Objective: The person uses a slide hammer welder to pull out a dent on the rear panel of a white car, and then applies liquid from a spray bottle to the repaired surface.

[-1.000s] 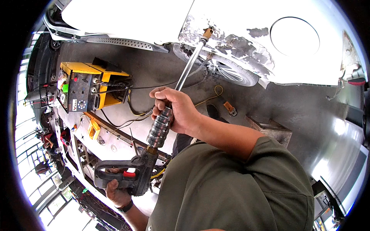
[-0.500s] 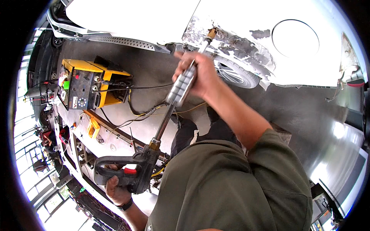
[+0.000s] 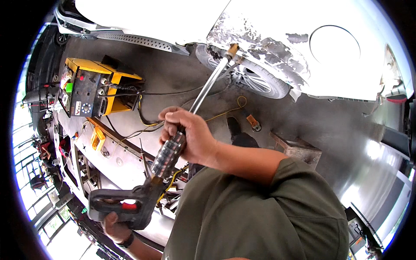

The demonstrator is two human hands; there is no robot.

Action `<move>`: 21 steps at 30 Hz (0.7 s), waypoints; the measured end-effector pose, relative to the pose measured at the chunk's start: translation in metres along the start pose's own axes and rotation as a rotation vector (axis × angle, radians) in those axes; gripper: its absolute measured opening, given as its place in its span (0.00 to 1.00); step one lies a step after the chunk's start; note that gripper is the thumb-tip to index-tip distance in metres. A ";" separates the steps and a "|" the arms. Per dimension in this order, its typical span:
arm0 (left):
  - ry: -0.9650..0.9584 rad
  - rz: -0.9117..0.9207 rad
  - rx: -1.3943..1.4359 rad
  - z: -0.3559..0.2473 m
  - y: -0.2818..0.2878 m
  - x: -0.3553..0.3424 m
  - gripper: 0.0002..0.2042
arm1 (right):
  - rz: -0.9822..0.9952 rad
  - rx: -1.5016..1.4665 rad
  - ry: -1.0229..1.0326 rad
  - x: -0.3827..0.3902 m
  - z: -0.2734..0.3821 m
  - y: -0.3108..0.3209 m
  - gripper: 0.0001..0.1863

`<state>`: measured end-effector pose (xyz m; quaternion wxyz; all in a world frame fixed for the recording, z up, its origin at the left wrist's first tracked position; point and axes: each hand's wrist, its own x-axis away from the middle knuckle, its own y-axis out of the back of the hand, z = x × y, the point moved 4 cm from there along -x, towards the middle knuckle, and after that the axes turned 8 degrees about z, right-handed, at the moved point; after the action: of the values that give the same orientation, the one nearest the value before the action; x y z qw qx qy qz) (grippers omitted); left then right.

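The lance (image 3: 203, 91) is gripped mid-shaft by the right hand (image 3: 188, 136) and at its trigger handle (image 3: 123, 208) by the left hand (image 3: 113, 225), its long axis aimed up-right at the car panel (image 3: 260, 39).

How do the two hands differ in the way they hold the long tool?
The right hand wraps the ribbed metal weight on the shaft of the puller tool, mid-length and higher in the picture. The left hand grips the black pistol handle at the low end, mostly hidden behind it. Both are closed on the same tool.
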<state>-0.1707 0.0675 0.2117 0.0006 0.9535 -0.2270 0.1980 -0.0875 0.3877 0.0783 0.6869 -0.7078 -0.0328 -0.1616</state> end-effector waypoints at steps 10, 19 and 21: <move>-0.057 0.147 0.056 0.051 -0.062 -0.023 0.25 | -0.093 0.153 0.037 -0.007 0.051 0.023 0.12; -0.041 0.119 0.012 0.047 -0.073 -0.024 0.26 | -0.091 0.145 0.045 -0.006 0.056 0.022 0.11; -0.042 0.118 0.010 0.046 -0.074 -0.024 0.26 | -0.078 0.139 0.043 -0.006 0.056 0.022 0.11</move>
<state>-0.1412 0.1406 0.1669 -0.0205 0.9424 -0.2819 0.1786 -0.0773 0.4422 0.0556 0.7281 -0.6529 -0.0565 -0.2008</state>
